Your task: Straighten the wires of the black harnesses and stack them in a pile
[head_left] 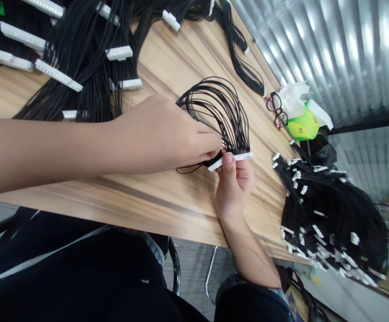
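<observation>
My left hand [171, 134] reaches in from the left, its fingers closed on the black wires [214, 107] just behind a white multi-pin connector [230, 161]. The wires form a looped bundle rising from that connector, and a short loose strand trails to the left below it. My right hand [234, 188] comes up from below and pinches the connector, with the thumb pressed on its white housing. The fingers of both hands nearly meet there, hiding part of the connector's left end.
Finished-looking wire harnesses [80, 67] with white connectors lie across the far wooden table [167, 201], and a large heap [328, 219] sits at its right end. Black-framed glasses [276, 109], white tissue [293, 100] and a green object [303, 125] lie near a corrugated metal wall [335, 53].
</observation>
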`<state>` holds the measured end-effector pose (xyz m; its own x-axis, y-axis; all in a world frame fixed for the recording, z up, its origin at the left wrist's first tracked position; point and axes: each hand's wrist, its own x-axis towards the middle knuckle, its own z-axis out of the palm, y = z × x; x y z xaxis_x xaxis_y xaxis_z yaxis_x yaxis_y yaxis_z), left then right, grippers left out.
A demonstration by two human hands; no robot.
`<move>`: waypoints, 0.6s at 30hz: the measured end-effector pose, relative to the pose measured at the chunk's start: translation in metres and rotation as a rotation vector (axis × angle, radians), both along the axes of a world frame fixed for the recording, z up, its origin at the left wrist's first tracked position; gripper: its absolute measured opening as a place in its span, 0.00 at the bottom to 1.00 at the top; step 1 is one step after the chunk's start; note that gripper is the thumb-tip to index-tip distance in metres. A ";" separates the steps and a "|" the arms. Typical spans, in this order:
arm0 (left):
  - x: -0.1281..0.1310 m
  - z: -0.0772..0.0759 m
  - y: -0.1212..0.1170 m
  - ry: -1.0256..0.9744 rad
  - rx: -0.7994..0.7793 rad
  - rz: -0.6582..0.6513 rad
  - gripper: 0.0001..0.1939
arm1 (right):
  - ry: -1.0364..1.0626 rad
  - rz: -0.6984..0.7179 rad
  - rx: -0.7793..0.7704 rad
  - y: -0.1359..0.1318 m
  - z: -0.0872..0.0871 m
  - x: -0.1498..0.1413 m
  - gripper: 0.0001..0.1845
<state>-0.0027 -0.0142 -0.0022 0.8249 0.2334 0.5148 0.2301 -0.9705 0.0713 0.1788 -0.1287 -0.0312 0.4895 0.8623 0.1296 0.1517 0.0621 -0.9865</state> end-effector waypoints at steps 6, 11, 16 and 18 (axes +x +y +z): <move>0.010 -0.001 -0.002 0.026 0.078 -0.009 0.22 | 0.004 -0.006 -0.003 0.000 0.003 0.002 0.16; 0.006 -0.005 -0.018 -0.336 0.122 -0.322 0.24 | 0.029 -0.086 0.034 0.008 0.001 0.011 0.17; 0.006 -0.019 -0.026 -0.333 0.066 -0.458 0.25 | 0.054 -0.066 0.075 0.009 0.000 0.008 0.15; 0.007 -0.018 -0.023 -0.308 0.030 -0.289 0.23 | 0.035 -0.071 0.059 0.006 0.000 0.007 0.16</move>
